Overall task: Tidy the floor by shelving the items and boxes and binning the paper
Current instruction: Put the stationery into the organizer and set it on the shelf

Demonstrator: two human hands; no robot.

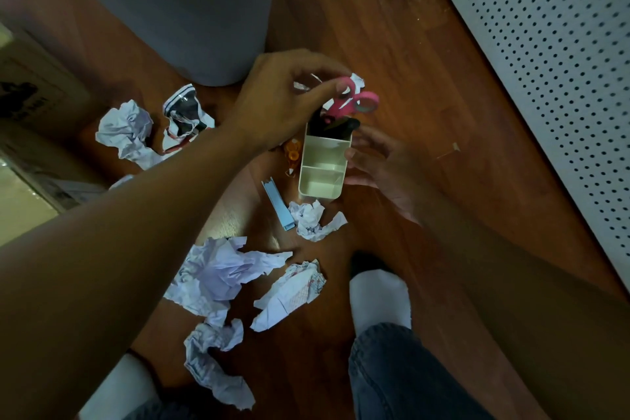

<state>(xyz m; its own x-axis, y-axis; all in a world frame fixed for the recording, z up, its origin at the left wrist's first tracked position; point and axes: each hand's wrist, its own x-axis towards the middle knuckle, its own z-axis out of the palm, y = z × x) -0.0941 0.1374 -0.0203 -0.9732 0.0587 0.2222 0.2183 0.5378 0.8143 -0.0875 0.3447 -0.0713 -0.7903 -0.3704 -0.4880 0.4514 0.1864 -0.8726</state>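
Observation:
My left hand grips pink-handled scissors, their blades down in the far compartment of a cream desk organizer on the wooden floor. My right hand holds the organizer's right side. A blue clip-like item and an orange item lie just left of the organizer. Several crumpled papers are scattered around: one in front of the organizer, two nearer me, one by my knee, two at left.
A grey bin with a clear liner stands behind the papers. Cardboard boxes sit at the left edge. A white perforated panel runs along the right. My socked foot and jeans are at the bottom.

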